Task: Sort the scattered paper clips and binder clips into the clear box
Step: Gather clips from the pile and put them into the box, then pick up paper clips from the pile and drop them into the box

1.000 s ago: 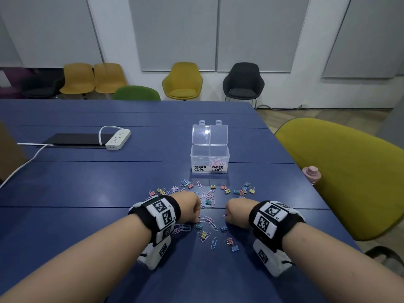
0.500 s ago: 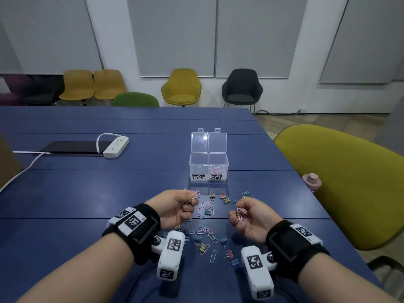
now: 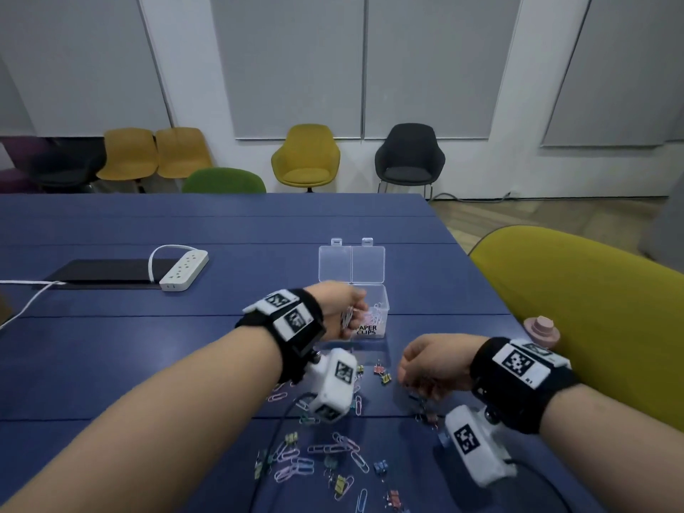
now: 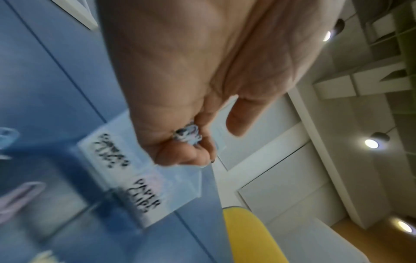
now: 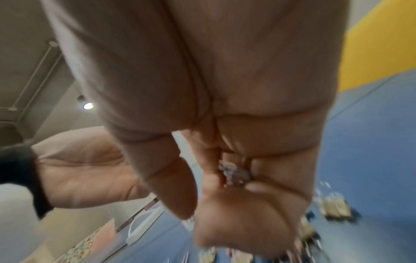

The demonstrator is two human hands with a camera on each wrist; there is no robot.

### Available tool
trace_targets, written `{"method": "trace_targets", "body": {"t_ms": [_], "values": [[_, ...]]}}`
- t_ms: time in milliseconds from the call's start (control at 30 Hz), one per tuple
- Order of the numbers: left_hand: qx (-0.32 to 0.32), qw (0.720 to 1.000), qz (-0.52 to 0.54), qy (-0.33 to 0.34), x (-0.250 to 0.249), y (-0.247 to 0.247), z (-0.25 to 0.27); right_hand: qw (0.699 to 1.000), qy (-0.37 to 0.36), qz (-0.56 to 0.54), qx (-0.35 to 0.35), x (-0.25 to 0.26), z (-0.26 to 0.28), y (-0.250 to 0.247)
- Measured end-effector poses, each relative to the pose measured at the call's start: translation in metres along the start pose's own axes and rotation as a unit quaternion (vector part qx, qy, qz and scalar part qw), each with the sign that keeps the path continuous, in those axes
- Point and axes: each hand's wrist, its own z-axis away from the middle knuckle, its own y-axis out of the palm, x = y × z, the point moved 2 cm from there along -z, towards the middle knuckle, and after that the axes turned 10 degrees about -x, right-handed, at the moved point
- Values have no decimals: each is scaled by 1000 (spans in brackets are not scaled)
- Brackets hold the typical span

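The clear box (image 3: 378, 304) stands mid-table with its lid (image 3: 351, 262) up; pink paper clips lie in its right compartment, labelled PAPER CLIPS. My left hand (image 3: 351, 314) hovers over the box's front left and pinches a few paper clips (image 4: 188, 135) in curled fingers. My right hand (image 3: 414, 386) is low over the table to the right, fingers curled round a small bunch of clips (image 5: 236, 175) too blurred to tell their kind. Several coloured paper clips and binder clips (image 3: 325, 457) lie scattered on the blue table (image 3: 111, 346) in front of the box.
A white power strip (image 3: 184, 271) and a black pad (image 3: 100, 274) lie at the far left. A small pink object (image 3: 541, 329) sits at the table's right edge, beside a yellow-green chair (image 3: 592, 309). More chairs line the far wall.
Both hands lifted clips off the table. The left hand then carried its clips forward to the box, while the right hand turned palm-down and dropped low to the right.
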Motion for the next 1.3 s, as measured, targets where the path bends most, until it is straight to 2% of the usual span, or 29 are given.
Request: {"method": "trace_targets", "body": {"t_ms": [133,267,400,467,533,600,667,733,767,833,900,933,1100,1167,1300], "values": [[-65,989,133,24,-38,12,-33,999,-21,13,-28,19,-15,-30],[-128,988,55,72,-45,16,-58,988,-63,-58,-130,48,-38,-51],[-148,983,17,108,-41,10,-71,966,-114,-97,-211,78,-65,-55],[-129,983,18,128,-38,3,-64,963,-140,-58,-222,89,-76,-51],[-113,980,-16,162,-32,-5,-53,963,-155,46,-217,96,-82,-45],[-145,968,-67,195,-23,-17,-43,949,-160,147,-228,95,-85,-42],[-170,958,-102,209,-10,-31,-36,933,-178,153,-271,89,-82,-40],[-132,960,-135,205,4,-42,-28,907,-224,130,-333,84,-68,-34],[-108,957,-172,207,11,-45,-24,899,-251,140,-331,81,-61,-29],[-64,938,-266,210,27,-47,-18,900,-283,226,-241,74,-45,-13],[-38,903,-369,216,43,-41,-12,892,-263,344,-131,63,-37,6],[-35,882,-414,221,49,-37,-9,885,-253,377,-107,58,-38,14],[-13,784,-579,224,70,-10,2,880,-260,389,-79,50,-36,39],[-25,768,-603,215,74,-6,3,872,-269,405,-61,49,-34,46],[-45,756,-621,203,72,-6,7,855,-276,435,-62,43,-32,56]]}}
